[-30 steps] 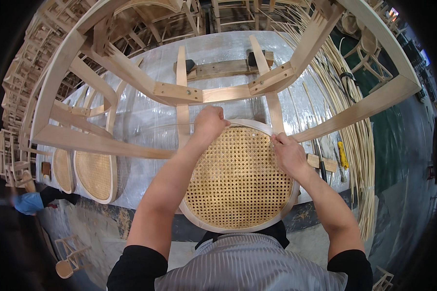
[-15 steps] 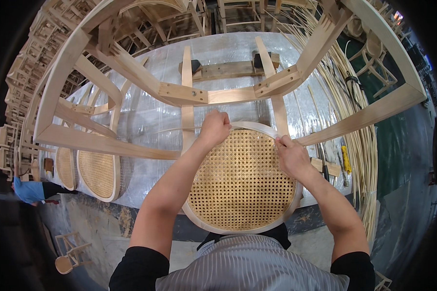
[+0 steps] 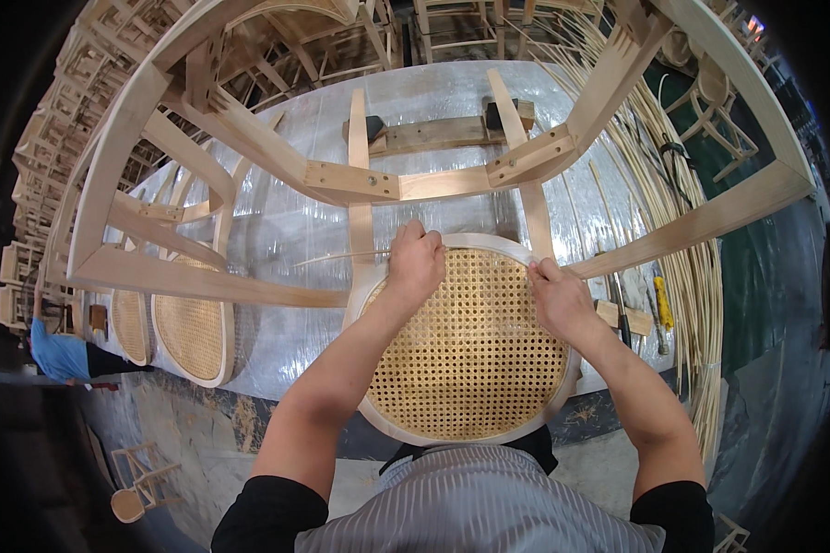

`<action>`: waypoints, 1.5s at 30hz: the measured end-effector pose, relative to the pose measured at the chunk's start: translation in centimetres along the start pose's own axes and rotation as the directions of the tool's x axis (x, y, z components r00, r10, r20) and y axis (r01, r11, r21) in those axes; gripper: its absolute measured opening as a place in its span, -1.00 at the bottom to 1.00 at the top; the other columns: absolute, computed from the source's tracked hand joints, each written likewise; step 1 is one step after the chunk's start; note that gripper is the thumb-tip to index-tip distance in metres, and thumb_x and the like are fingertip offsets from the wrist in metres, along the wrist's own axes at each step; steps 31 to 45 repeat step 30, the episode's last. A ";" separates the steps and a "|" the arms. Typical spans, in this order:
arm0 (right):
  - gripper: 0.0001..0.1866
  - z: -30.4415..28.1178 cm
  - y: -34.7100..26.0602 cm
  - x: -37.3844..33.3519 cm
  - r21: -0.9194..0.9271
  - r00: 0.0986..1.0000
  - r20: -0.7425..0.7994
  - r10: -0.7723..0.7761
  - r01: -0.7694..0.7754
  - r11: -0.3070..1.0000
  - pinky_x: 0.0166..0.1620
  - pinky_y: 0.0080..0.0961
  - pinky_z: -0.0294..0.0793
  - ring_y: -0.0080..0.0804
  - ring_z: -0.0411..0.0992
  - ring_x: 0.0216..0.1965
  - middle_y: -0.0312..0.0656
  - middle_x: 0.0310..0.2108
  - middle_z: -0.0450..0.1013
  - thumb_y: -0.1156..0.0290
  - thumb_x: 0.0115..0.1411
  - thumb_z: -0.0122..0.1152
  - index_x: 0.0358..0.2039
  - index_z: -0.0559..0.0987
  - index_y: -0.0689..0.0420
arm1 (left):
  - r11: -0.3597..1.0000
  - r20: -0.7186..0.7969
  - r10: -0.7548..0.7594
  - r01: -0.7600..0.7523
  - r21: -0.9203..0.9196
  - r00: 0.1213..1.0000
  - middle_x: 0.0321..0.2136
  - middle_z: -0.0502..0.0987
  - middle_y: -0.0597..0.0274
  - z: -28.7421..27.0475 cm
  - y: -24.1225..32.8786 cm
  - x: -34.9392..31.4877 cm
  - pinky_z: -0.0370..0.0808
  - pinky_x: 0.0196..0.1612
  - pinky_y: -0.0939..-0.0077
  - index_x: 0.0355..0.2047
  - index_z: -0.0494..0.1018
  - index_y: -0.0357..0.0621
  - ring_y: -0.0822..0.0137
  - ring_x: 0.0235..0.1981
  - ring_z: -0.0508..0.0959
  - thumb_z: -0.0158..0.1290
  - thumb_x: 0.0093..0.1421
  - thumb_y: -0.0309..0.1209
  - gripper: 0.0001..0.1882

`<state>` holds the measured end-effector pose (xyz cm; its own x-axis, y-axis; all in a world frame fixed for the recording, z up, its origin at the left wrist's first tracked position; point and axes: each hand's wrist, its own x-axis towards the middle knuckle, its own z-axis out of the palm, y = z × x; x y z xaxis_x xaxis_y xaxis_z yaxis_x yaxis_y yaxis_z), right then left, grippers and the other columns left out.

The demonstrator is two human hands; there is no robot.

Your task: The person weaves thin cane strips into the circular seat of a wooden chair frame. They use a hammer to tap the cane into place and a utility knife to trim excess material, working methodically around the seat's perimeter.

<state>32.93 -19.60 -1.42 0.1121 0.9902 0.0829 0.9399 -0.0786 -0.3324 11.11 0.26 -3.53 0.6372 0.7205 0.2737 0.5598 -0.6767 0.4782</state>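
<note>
A round chair seat (image 3: 461, 359) with woven cane in a pale wooden rim lies in front of me, below the upturned chair frame. My left hand (image 3: 419, 263) is closed over the far left part of the rim. It grips a thin rattan strip (image 3: 341, 256), whose free end sticks out to the left across the chair's wooden leg. My right hand (image 3: 560, 297) pinches at the far right part of the rim, thumb and finger pressed together. What lies between those fingertips is too small to make out.
The curved wooden chair frame (image 3: 443, 182) arches over the far side. Plastic film covers the workbench (image 3: 295, 341). Two more cane seats (image 3: 192, 332) stand at the left. Long rattan strips (image 3: 678, 240), a yellow-handled tool (image 3: 662, 302) and a dark-handled tool (image 3: 623, 327) lie right. A person (image 3: 60, 352) is far left.
My left hand has come nearer to me and lower onto the rim, still closed on the rattan strip. My right hand stays at the same part of the rim.
</note>
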 end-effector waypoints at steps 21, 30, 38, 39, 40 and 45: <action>-0.74 -0.4 -0.3 -0.2 0.018 1.000 0.006 0.009 -0.009 1.000 -0.13 -0.01 0.62 0.04 0.57 -0.24 -0.04 -0.14 0.47 0.45 0.43 0.07 -0.02 0.61 0.34 | 1.000 -0.064 -0.002 0.001 -0.015 0.998 -0.37 0.44 -0.03 0.3 0.5 0.1 0.48 -0.13 -0.01 -0.45 0.57 -0.23 -0.09 -0.24 0.50 0.26 0.17 -0.45 -0.87; -0.60 0.4 0.1 -0.5 0.012 1.000 -0.012 0.002 -0.002 1.000 -0.11 -0.08 0.63 0.00 0.57 -0.19 -0.05 -0.10 0.46 0.47 0.34 0.17 0.15 0.57 0.33 | 1.000 -0.085 -0.002 0.004 0.024 0.996 -0.35 0.45 -0.03 0.7 0.5 0.1 0.48 -0.11 -0.04 -0.41 0.56 -0.19 -0.09 -0.23 0.50 0.25 0.16 -0.44 -0.90; -0.60 0.4 0.1 -0.5 0.012 1.000 -0.012 0.002 -0.002 1.000 -0.11 -0.08 0.63 0.00 0.57 -0.19 -0.05 -0.10 0.46 0.47 0.34 0.17 0.15 0.57 0.33 | 1.000 -0.085 -0.002 0.004 0.024 0.996 -0.35 0.45 -0.03 0.7 0.5 0.1 0.48 -0.11 -0.04 -0.41 0.56 -0.19 -0.09 -0.23 0.50 0.25 0.16 -0.44 -0.90; -0.60 0.4 0.1 -0.5 0.012 1.000 -0.012 0.002 -0.002 1.000 -0.11 -0.08 0.63 0.00 0.57 -0.19 -0.05 -0.10 0.46 0.47 0.34 0.17 0.15 0.57 0.33 | 1.000 -0.085 -0.002 0.004 0.024 0.996 -0.35 0.45 -0.03 0.7 0.5 0.1 0.48 -0.11 -0.04 -0.41 0.56 -0.19 -0.09 -0.23 0.50 0.25 0.16 -0.44 -0.90; -0.60 0.4 0.1 -0.5 0.012 1.000 -0.012 0.002 -0.002 1.000 -0.11 -0.08 0.63 0.00 0.57 -0.19 -0.05 -0.10 0.46 0.47 0.34 0.17 0.15 0.57 0.33 | 1.000 -0.085 -0.002 0.004 0.024 0.996 -0.35 0.45 -0.03 0.7 0.5 0.1 0.48 -0.11 -0.04 -0.41 0.56 -0.19 -0.09 -0.23 0.50 0.25 0.16 -0.44 -0.90; -0.60 0.4 0.1 -0.5 0.012 1.000 -0.012 0.002 -0.002 1.000 -0.11 -0.08 0.63 0.00 0.57 -0.19 -0.05 -0.10 0.46 0.47 0.34 0.17 0.15 0.57 0.33 | 1.000 -0.085 -0.002 0.004 0.024 0.996 -0.35 0.45 -0.03 0.7 0.5 0.1 0.48 -0.11 -0.04 -0.41 0.56 -0.19 -0.09 -0.23 0.50 0.25 0.16 -0.44 -0.90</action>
